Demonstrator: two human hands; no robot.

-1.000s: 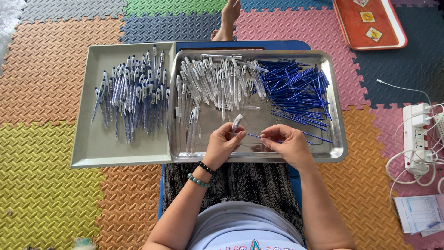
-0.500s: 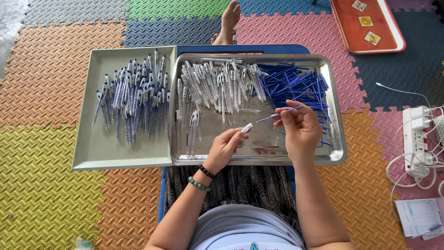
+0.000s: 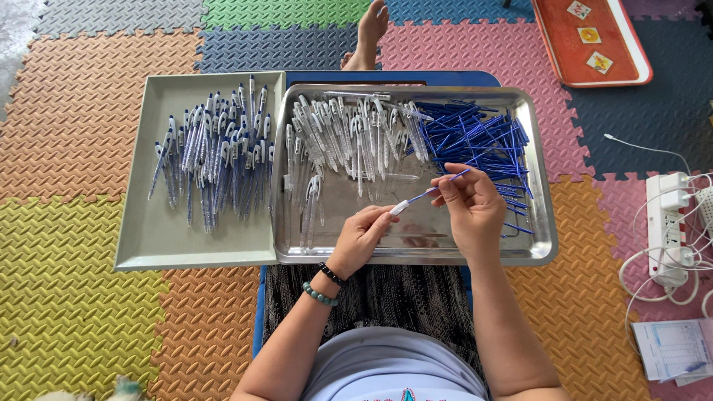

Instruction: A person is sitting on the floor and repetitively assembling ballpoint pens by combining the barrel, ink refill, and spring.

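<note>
My left hand (image 3: 362, 236) holds a clear pen barrel (image 3: 399, 207) by its lower end, over the near part of the steel tray (image 3: 541, 245). My right hand (image 3: 471, 204) pinches a thin blue refill (image 3: 440, 186) whose tip meets the barrel's open end. The steel tray holds a heap of clear barrels (image 3: 349, 141) on its left and middle, and a pile of blue refills (image 3: 475, 137) at its back right. To the left, a grey tray (image 3: 156, 238) carries several finished pens (image 3: 212, 160) with blue refills inside.
The trays rest on a blue board (image 3: 394, 76) over my lap, on coloured foam floor mats. A bare foot (image 3: 368, 33) shows beyond the trays. An orange tray (image 3: 564, 52) lies at the back right. A white power strip (image 3: 668, 223) with cables and papers (image 3: 672, 347) sit at right.
My right hand went to the refill pile, lifted a blue refill, and brought it to the barrel in my left hand, which lowered and tilted toward it.
</note>
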